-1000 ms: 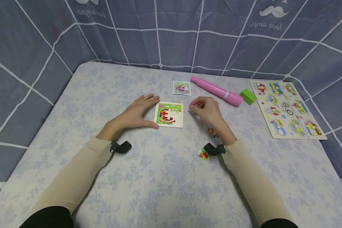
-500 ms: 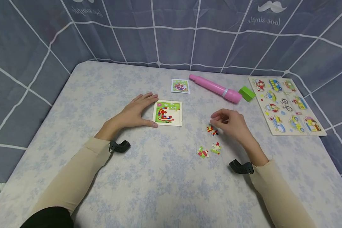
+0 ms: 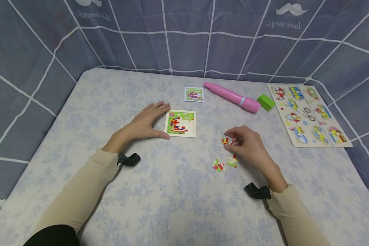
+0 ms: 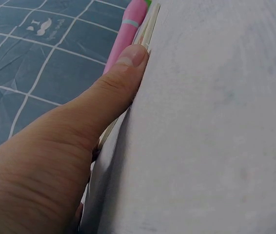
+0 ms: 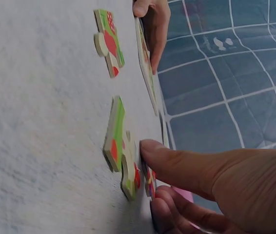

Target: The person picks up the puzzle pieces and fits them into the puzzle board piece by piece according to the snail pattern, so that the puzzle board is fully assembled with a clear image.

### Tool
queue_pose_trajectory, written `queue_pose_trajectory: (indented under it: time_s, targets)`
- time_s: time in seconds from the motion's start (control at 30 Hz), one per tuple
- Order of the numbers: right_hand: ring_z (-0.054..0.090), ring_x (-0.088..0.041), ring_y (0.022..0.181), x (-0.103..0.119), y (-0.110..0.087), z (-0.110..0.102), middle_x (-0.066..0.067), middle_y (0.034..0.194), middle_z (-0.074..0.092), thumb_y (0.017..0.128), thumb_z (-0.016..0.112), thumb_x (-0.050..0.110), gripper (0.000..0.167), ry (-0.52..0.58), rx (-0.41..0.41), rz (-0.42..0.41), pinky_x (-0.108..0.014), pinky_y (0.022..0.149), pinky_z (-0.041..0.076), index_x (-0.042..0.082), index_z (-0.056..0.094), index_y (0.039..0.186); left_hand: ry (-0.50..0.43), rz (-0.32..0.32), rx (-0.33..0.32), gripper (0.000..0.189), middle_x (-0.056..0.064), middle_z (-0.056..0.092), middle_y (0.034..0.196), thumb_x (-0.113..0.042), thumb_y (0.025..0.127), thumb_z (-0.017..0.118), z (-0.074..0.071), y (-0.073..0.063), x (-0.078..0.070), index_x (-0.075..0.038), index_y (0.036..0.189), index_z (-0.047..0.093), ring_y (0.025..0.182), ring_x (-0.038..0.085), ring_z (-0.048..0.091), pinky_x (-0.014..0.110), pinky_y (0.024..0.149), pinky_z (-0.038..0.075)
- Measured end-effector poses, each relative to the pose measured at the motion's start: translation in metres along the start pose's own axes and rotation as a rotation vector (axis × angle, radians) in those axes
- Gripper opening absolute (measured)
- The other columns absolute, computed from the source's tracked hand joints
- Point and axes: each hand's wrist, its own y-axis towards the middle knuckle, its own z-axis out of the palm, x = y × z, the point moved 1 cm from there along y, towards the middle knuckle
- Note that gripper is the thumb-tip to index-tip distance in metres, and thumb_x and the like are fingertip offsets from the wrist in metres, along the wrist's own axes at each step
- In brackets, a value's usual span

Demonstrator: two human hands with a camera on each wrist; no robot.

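In the head view, the small square jigsaw tray (image 3: 191, 128) lies mid-table, partly filled on its left with red, blue and green pieces. My left hand (image 3: 138, 123) rests at its left side, thumb and fingers spread along the frame. To the right, my right hand (image 3: 247, 142) pinches a red-and-yellow puzzle piece (image 3: 225, 140) between thumb and fingertips, low at the tabletop. The right wrist view shows this puzzle piece (image 5: 150, 181) from the side, partly hidden by the thumb. Two loose puzzle pieces, a mushroom piece (image 3: 218, 166) and a green-edged piece (image 3: 232, 161), lie nearer to me.
Behind the tray lies a small picture card (image 3: 194, 94). A pink tube-shaped object (image 3: 232, 97) and a green block (image 3: 265, 102) lie to its right. At the far right is a vehicle puzzle board (image 3: 310, 145). A grey checked curtain (image 3: 189, 51) borders the table's back.
My right hand has moved from beside the tray, right and toward me, and its fingers have come round the red-and-yellow puzzle piece. The left hand has stayed at the tray.
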Motion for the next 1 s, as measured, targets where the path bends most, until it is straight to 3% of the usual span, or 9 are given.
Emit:
queue_pose_trajectory:
  time_s: [0.1,0.33,0.57,0.83,1.0]
  targets:
    - [0.067,-0.023,0.092,0.002,-0.001,0.002,-0.013,0.108,0.068,0.087,0.087,0.008,0.036,0.007,-0.005,0.0,-0.035,0.083,0.062,0.004,0.075,0.12,-0.004,-0.007,-0.009,0.115,0.006,0.027,0.175,-0.054,0.076,0.092,0.0,-0.001,0.001,-0.01,0.166,0.034,0.165,0.026,0.012,0.045,0.137,0.001]
    - [0.063,-0.016,0.079,-0.002,0.0,0.005,-0.008,0.096,0.065,0.087,0.087,0.007,0.025,0.03,-0.018,0.006,-0.015,0.069,0.051,0.008,0.08,0.111,0.002,-0.004,-0.009,0.115,0.005,0.028,0.174,-0.056,0.076,0.091,0.001,-0.001,0.001,-0.011,0.166,0.034,0.165,0.024,0.013,0.044,0.137,0.001]
    - [0.066,-0.014,0.075,0.001,0.007,0.003,-0.004,0.085,0.074,0.097,0.077,0.01,0.006,0.074,-0.058,-0.017,-0.017,0.068,0.052,0.011,0.081,0.101,-0.004,-0.009,-0.012,0.115,0.005,0.029,0.174,-0.056,0.076,0.091,0.0,-0.001,0.001,-0.011,0.166,0.034,0.165,0.024,0.013,0.043,0.137,0.001]
    - [0.075,-0.023,0.081,0.014,0.027,0.006,-0.014,0.097,0.077,0.099,0.076,0.017,0.014,0.243,0.004,0.031,-0.018,0.071,0.056,0.005,0.078,0.107,-0.007,-0.014,-0.018,0.115,0.005,0.03,0.174,-0.055,0.076,0.092,-0.002,-0.002,0.001,-0.011,0.166,0.035,0.165,0.024,0.013,0.042,0.137,0.001]
    - [0.078,-0.019,0.079,0.023,0.043,0.018,-0.015,0.101,0.079,0.098,0.076,0.013,0.015,0.311,0.007,0.054,-0.02,0.072,0.061,0.003,0.078,0.109,-0.007,-0.004,-0.013,0.115,0.005,0.03,0.174,-0.056,0.076,0.091,0.0,-0.001,0.001,-0.011,0.166,0.034,0.165,0.024,0.013,0.042,0.137,0.001]
